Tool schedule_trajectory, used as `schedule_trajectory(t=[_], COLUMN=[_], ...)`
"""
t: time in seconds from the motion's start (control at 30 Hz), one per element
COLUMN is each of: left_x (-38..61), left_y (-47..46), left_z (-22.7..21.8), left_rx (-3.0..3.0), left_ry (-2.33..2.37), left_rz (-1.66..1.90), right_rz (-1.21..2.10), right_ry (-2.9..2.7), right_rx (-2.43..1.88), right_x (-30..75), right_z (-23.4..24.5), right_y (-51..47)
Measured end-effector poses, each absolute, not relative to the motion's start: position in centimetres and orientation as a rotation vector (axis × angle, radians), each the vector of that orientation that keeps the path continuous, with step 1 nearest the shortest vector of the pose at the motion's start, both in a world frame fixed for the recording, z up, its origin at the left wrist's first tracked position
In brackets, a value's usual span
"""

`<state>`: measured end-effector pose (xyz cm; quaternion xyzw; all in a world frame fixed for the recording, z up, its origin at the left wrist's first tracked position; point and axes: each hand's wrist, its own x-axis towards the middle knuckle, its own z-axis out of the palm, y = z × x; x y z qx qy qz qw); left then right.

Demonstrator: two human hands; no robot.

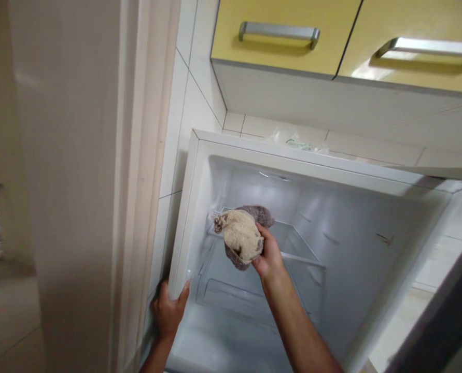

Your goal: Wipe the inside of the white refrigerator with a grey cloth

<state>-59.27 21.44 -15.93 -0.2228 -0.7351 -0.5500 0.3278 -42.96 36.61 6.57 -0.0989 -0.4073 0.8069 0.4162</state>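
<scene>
My right hand is closed on a frozen bag of food, pale beige with a purplish part behind it, held inside the open freezer compartment just above a clear shelf. My left hand grips the left edge of the freezer cabinet low down, fingers wrapped round the white frame. The compartment walls are white and frosted, and its floor shows below the shelf.
The freezer door stands open at the right. Yellow wall cupboards with metal handles hang above. A crumpled plastic bag lies on top of the fridge. A beige wall or door frame fills the left.
</scene>
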Motion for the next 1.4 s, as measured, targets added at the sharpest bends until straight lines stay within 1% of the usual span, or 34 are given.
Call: schedule_trajectory(t=[0.2,0.33,0.47,0.53,0.67,0.83,1.07,1.23,1.4], left_x=[-59.0,-59.1,-59.3,-59.3,-59.4,-59.7,-59.7,-59.7,-60.2], left_y=[21.3,21.3,21.4,21.4,21.5,21.6,23.0,22.8,21.9], left_z=[-15.8,-16.0,-16.4,-16.6,-17.1,-18.1,-19.7,-19.7,-19.3], left_rx=[-0.575,-0.605,-0.6,-0.589,-0.583,-0.585,-0.475,-0.519,-0.626], left_ry=[-1.919,-1.897,-1.905,-1.909,-1.888,-1.917,-1.896,-1.881,-1.882], left_rz=[-1.465,-1.488,-1.48,-1.486,-1.492,-1.495,-1.523,-1.503,-1.393], right_rz=[1.535,1.268,1.128,0.997,0.639,0.424,0.011,-0.241,-0.397], right_ry=[-1.029,-1.266,-1.446,-1.527,-1.735,-1.931,-2.247,-2.311,-2.259], right_rx=[-0.151,-0.1,-0.11,-0.148,-0.382,-0.579,-0.686,-0.748,-0.845], right_x=[-50.4,-54.3,-56.7,-57.5,-59.0,-60.2,-60.8,-60.7,-57.3], right_z=[12.9,15.1,15.7,15.9,16.5,16.1,13.7,15.4,17.0], right_y=[36.4,36.5,39.5,41.9,46.8,51.2,53.4,53.7,55.1])
